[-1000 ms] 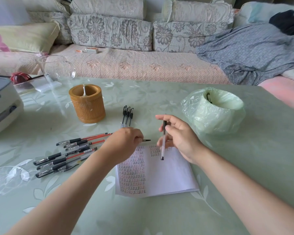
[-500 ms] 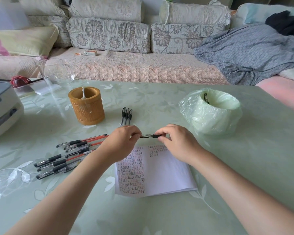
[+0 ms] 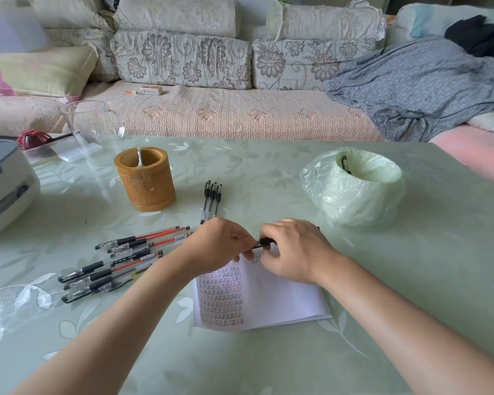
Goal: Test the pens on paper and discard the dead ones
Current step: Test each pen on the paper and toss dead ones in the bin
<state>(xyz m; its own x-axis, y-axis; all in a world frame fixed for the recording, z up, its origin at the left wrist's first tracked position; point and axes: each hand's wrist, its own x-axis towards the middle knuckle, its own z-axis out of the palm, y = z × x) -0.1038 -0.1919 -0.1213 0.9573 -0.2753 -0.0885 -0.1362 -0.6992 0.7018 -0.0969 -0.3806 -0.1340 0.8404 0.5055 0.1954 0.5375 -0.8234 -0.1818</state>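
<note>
The paper [image 3: 268, 295] is lying on the desk [image 3: 268, 360], near its front. A spread of pens [image 3: 111, 266] is lying left of it, three more pens [image 3: 210, 201] behind it. The holder [image 3: 144, 178] is standing behind the spread; the lined bin [image 3: 354, 189] is sitting to the right, a pen [image 3: 345, 163] inside.

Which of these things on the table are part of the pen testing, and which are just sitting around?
Part of the job: pen in both hands, paper, loose pens, three black pens, lined bin.

Lying about: bamboo holder, glass jug, white appliance.
</note>
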